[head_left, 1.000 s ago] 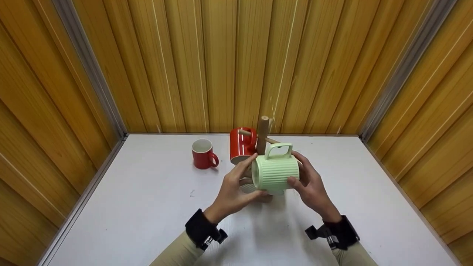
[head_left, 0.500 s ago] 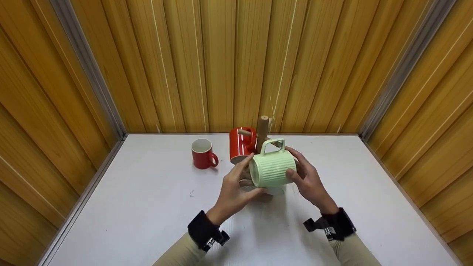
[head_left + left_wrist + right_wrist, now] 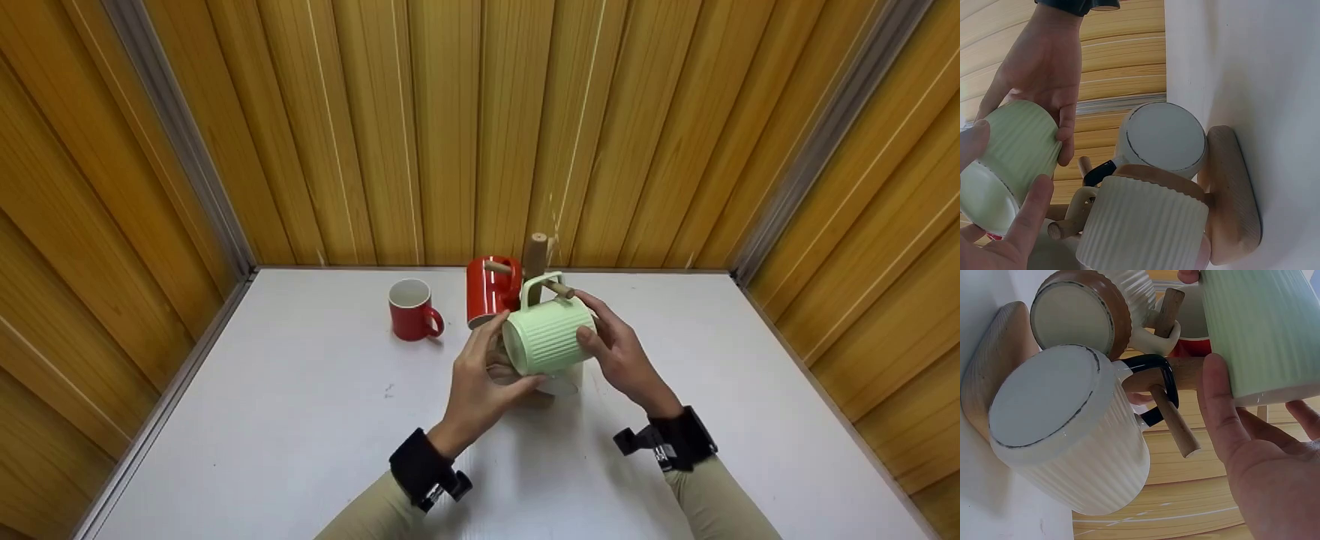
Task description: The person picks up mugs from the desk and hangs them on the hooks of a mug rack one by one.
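Both hands hold a pale green ribbed mug [image 3: 551,337], tipped on its side with its handle upward. My left hand [image 3: 476,386] has thumb and fingers around its left end. At the other end, my right hand [image 3: 626,360] grips it with the thumb in front. A wooden peg [image 3: 561,289] of the mug tree [image 3: 535,259] overlaps the handle loop in the head view, its tip showing past the loop. Below, in the right wrist view, a white ribbed mug [image 3: 1072,427] with a dark blue handle hangs on a peg. A brown-bottomed white mug [image 3: 1081,315] hangs beside it.
One red mug [image 3: 487,292] hangs on the tree's left side. Another red mug [image 3: 410,315] stands upright on the white table [image 3: 300,390], farther left. The tree's wooden base [image 3: 1235,208] shows in the left wrist view. Wood-patterned walls [image 3: 442,135] enclose the table.
Both hands have moved the green mug slightly left and back toward the post, tilting it. Its handle has come up to the peg, which now shows across the loop.
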`<act>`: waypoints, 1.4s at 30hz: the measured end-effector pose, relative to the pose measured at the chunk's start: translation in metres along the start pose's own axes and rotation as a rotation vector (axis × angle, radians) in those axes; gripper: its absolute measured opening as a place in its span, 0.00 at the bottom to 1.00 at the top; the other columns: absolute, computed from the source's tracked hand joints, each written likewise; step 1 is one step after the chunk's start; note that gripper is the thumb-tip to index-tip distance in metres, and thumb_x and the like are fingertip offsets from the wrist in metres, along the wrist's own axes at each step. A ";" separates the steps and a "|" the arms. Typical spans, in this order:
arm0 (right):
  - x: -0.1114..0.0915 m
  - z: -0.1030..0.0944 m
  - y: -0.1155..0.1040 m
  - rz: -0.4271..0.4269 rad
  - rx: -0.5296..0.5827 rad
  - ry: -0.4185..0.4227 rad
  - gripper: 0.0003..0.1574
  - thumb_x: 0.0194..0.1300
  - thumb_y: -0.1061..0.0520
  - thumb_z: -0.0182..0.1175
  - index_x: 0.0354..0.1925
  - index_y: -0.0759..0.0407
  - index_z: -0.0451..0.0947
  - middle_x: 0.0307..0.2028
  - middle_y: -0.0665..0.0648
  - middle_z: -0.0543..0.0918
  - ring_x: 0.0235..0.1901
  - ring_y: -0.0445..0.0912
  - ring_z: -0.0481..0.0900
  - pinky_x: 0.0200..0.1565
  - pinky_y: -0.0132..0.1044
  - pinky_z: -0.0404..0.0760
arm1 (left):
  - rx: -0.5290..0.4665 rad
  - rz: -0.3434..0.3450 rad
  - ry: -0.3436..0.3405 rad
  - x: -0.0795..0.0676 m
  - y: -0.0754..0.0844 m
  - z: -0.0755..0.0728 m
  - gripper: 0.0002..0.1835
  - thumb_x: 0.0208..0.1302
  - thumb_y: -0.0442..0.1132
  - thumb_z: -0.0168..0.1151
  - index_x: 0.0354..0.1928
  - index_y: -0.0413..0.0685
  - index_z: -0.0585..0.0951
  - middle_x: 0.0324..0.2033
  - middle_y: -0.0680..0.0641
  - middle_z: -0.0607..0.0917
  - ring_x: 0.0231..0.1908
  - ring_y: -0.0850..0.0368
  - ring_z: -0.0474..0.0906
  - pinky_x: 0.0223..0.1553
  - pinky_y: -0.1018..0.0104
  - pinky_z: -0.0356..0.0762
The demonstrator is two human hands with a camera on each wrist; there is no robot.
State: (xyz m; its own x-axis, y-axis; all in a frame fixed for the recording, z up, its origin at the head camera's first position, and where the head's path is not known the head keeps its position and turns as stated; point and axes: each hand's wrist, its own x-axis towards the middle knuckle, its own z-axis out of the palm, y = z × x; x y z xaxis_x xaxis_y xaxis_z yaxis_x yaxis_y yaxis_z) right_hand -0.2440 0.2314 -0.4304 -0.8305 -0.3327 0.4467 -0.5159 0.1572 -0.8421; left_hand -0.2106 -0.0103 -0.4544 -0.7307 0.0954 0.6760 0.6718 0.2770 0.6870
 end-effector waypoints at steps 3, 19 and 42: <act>0.002 -0.001 0.000 0.013 0.000 -0.005 0.34 0.79 0.63 0.49 0.78 0.49 0.61 0.63 0.63 0.77 0.53 0.55 0.82 0.47 0.41 0.85 | 0.004 -0.007 0.016 0.000 0.000 0.003 0.49 0.50 0.50 0.84 0.72 0.46 0.69 0.63 0.49 0.77 0.63 0.55 0.74 0.61 0.56 0.78; 0.002 -0.003 0.001 0.069 0.015 -0.032 0.31 0.81 0.60 0.45 0.79 0.53 0.59 0.59 0.63 0.77 0.48 0.54 0.81 0.45 0.42 0.84 | 0.039 -0.004 0.050 -0.003 0.001 0.009 0.49 0.46 0.49 0.86 0.69 0.44 0.70 0.60 0.49 0.78 0.62 0.56 0.74 0.62 0.56 0.76; 0.000 0.009 0.013 0.151 0.118 0.022 0.34 0.84 0.45 0.43 0.79 0.57 0.56 0.64 0.64 0.74 0.56 0.55 0.79 0.51 0.42 0.84 | 0.037 0.038 0.031 -0.014 -0.003 0.013 0.40 0.56 0.40 0.80 0.68 0.47 0.70 0.58 0.46 0.74 0.51 0.53 0.78 0.45 0.65 0.85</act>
State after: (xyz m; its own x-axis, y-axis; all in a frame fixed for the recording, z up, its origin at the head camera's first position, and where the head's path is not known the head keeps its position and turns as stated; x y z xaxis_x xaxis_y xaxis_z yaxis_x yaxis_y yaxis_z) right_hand -0.2488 0.2254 -0.4444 -0.9016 -0.2929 0.3183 -0.3583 0.0936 -0.9289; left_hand -0.2036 -0.0004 -0.4692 -0.7003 0.0765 0.7097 0.6934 0.3088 0.6510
